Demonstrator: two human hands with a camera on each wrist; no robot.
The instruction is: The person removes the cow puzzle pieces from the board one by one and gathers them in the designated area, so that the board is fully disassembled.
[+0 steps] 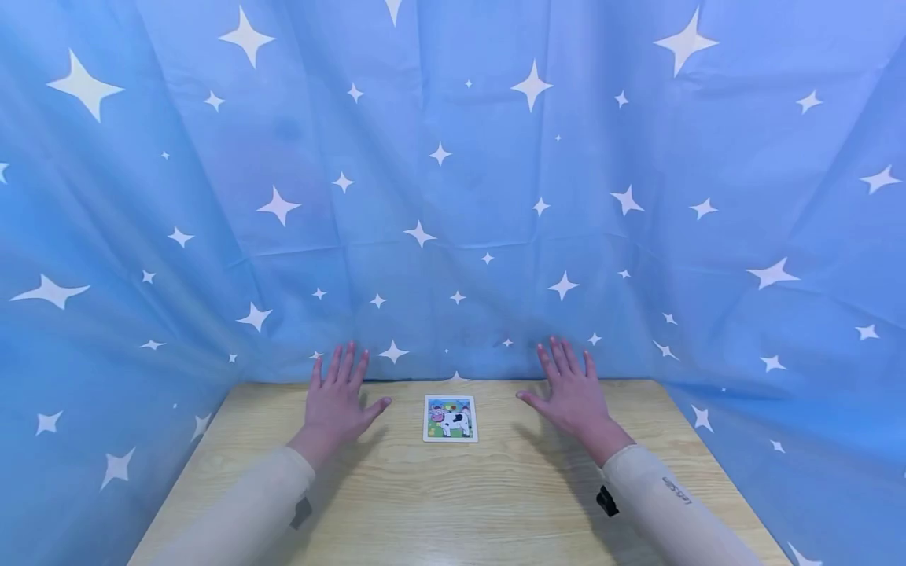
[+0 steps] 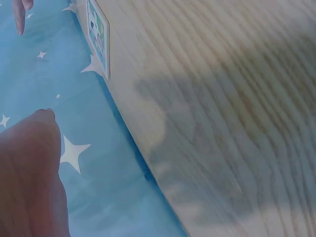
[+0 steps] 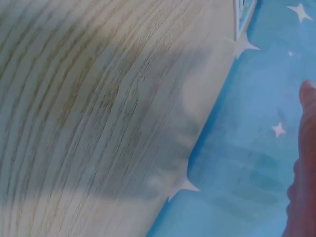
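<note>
A square picture puzzle with a cartoon cow [image 1: 451, 419] and a white border lies flat near the table's far edge, between the two hands. To its left, the left hand [image 1: 338, 401] is held over the table with fingers spread and thumb pointing toward the picture. The right hand [image 1: 572, 397] mirrors it on the other side, fingers straight and spread. Neither hand holds anything. In the left wrist view the picture [image 2: 98, 37] shows at the top, past the left thumb [image 2: 34, 148]. Only a corner of it [image 3: 243, 15] appears in the right wrist view.
The light wood-grain table [image 1: 453, 503] ends at a far edge just beyond the picture. Behind and on both sides hangs a blue curtain [image 1: 453, 196] with white stars. Black straps [image 1: 606, 501] show under the forearms, whose shadows fall on the wood.
</note>
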